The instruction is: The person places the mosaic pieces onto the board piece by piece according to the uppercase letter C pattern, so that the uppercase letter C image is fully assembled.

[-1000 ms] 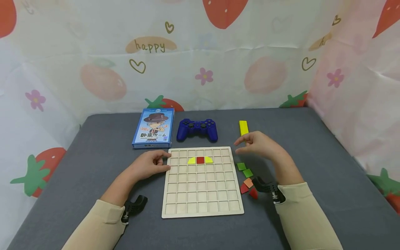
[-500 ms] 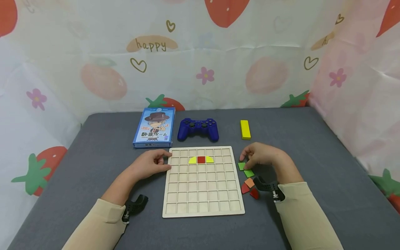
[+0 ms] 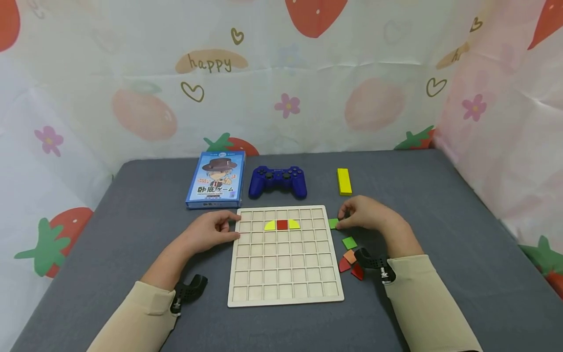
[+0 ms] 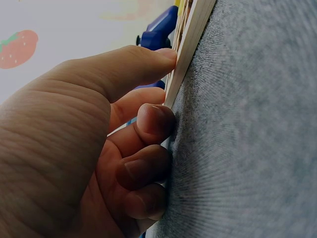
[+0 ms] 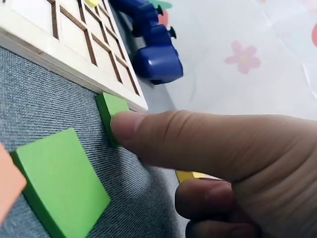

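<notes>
My right hand point(image 3: 369, 214) holds a green square tile point(image 3: 333, 223) beside the board's right edge; the thumb overlaps the tile point(image 5: 113, 106) in the right wrist view, and the index fingertip is hidden there. My left hand point(image 3: 206, 231) touches the left edge of the wooden grid board point(image 3: 286, 292) with thumb and index fingertip set apart, the other fingers loosely bent. In one upper row of the grid lie a red square tile point(image 3: 282, 225) and two yellow curved tiles, one on each side of it. Another green tile point(image 3: 349, 243) lies nearer me.
Below the second green tile are an orange tile point(image 3: 349, 256) and two red tiles, one of them a red wedge point(image 3: 357, 272). Behind the board stand a blue game box point(image 3: 217, 180), a blue game controller point(image 3: 278, 182) and a yellow block point(image 3: 344, 182).
My right hand came down from near the yellow block to the green tiles, and one green tile has shifted up and left to the board's edge. My left hand stays put.
</notes>
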The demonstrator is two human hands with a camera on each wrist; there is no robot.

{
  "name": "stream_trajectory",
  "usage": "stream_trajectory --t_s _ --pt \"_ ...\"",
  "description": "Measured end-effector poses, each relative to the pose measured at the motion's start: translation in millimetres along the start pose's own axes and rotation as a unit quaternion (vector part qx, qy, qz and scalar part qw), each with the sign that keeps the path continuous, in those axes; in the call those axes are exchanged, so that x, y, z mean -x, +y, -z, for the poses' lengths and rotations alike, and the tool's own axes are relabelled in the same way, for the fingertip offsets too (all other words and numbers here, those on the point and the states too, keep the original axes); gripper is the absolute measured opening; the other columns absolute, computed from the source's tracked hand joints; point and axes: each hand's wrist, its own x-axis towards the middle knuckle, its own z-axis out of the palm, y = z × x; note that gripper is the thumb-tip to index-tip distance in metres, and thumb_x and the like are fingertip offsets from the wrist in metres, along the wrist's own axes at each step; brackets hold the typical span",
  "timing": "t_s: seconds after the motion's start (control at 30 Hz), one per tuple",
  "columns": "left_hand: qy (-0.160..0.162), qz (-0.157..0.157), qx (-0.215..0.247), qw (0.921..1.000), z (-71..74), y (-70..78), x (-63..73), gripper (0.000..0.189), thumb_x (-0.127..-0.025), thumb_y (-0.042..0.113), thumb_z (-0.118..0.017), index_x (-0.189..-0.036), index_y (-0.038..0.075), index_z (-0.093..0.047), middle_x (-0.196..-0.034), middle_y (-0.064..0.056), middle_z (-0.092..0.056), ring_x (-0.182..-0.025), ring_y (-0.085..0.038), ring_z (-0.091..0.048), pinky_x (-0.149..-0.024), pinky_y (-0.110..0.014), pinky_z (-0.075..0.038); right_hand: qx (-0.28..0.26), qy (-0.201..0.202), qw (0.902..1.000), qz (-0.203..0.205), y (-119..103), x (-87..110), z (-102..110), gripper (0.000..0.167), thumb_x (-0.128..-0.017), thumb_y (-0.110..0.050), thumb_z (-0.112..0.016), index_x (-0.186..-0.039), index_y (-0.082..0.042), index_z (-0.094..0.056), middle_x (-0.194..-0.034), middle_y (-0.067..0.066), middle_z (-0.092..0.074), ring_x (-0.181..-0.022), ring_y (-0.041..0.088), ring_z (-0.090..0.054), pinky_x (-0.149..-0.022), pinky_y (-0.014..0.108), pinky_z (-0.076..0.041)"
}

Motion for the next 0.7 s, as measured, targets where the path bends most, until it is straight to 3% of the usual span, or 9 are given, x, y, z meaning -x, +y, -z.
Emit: stream_trajectory --t_s 0.3,0.7 --pt "0.001 0.005 0.0 1.0 -0.8 0.7 0.2 0.043 -0.091 0.024 -0.08 -0.129 0.007 -0.069 -0.073 0.001 -0.052 -0.065 -0.016 -0.046 -0.069 -0.037 -0.04 -0.019 -0.03 0.9993 0.007 1.2 -1.5 -1.5 0.026 -0.087 -0.01 -0.078 -0.11 -0.004 -0.068 -0.062 0.001 -0.046 -0.052 0.014 -0.038 -0.055 0.032 -0.033" --pt "0.002 0.005 0.001 1.0 0.0 1.2 0.3 0.042 -0.091 0.024 -0.08 -0.128 0.006 -0.069 -0.073 0.001 -0.051 -0.065 -0.015 -0.046 -0.069 -0.037 -0.039 -0.031 0.017 0.9989 0.03 -11.8 8.6 10.8 0.029 -0.092 -0.013 -0.075 -0.118 0.0 -0.069 -0.066 0.0 -0.039 -0.054 0.015 -0.033 -0.056 0.033 -0.033"
